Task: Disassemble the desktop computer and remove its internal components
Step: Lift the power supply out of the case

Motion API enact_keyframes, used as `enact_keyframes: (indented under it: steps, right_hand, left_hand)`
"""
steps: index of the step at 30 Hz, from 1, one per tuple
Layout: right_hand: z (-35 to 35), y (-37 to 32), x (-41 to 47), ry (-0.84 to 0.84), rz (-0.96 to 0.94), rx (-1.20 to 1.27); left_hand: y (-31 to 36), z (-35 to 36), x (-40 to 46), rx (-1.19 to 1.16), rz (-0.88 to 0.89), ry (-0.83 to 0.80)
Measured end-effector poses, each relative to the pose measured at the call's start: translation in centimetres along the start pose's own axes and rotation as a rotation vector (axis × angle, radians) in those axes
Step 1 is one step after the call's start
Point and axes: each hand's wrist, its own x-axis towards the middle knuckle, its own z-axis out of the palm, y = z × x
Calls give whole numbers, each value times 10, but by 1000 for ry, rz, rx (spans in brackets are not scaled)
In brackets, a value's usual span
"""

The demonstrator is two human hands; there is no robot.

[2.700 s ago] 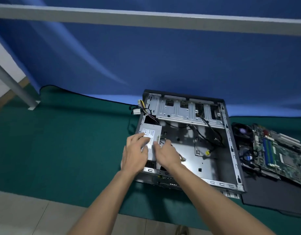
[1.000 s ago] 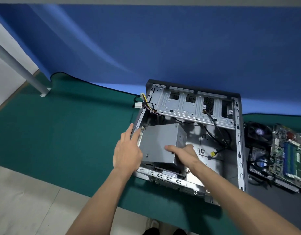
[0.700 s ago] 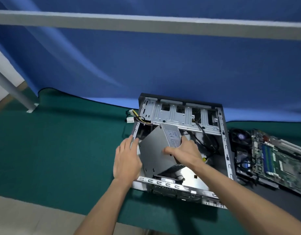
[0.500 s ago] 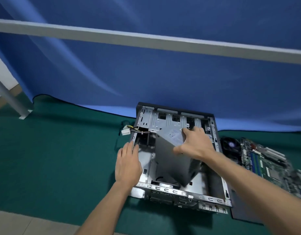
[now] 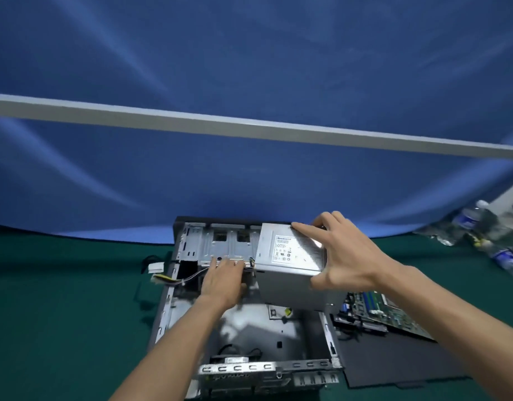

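Observation:
The open computer case [image 5: 162,316] lies on its side on the green mat. My right hand [image 5: 340,256] grips the grey power supply [image 5: 290,273] from its right side and holds it raised over the case's right half, label side up. My left hand [image 5: 223,277] reaches into the case at the supply's cable bundle [image 5: 188,280], close to the drive cage [image 5: 220,244]; I cannot tell whether its fingers grip the wires. White and yellow connectors [image 5: 157,272] hang outside the case's left wall.
The removed motherboard [image 5: 391,314] lies to the right of the case on a black side panel [image 5: 394,360]. Plastic water bottles [image 5: 480,227] lie at the far right. A blue cloth backdrop with a grey bar [image 5: 249,128] rises behind the mat.
My right hand has lifted the power supply out of the case's left corner and carried it up and to the right. My left hand has moved from the case's left wall to the cables.

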Motion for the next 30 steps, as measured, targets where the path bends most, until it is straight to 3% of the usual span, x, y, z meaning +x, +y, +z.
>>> enact_keyframes:
  steps: [4, 6, 9, 12, 15, 20, 24, 26, 30]
  right_hand:
    - [-11, 7, -8, 57, 36, -30]
    - [-10, 7, -9, 79, 32, -105]
    - [-9, 8, -10, 118, 24, -175]
    - [-8, 8, -12, 167, -23, -278]
    - [0, 15, -19, 282, -128, -390]
    - [15, 46, -36, 359, -195, -391]
    - [22, 95, -64, 313, -158, -269]
    - [27, 126, -80, 261, -56, -57]
    - [55, 197, -94, 154, 483, 568]
  left_hand:
    - [11, -18, 12, -231, -201, 92]
    - [23, -28, 18, -653, -360, 5]
    - [47, -46, 18, -1484, -604, -237]
    - [56, -64, 19, -1881, -662, -630]
    - [59, -78, 27, -1930, -597, -823]
    - [94, -84, 31, -1833, -593, -791]
    - [144, -72, 37, -1827, -540, -597]
    - [174, -65, 45, -1769, -509, -416]
    - [233, -52, 66, -1539, -438, -59]
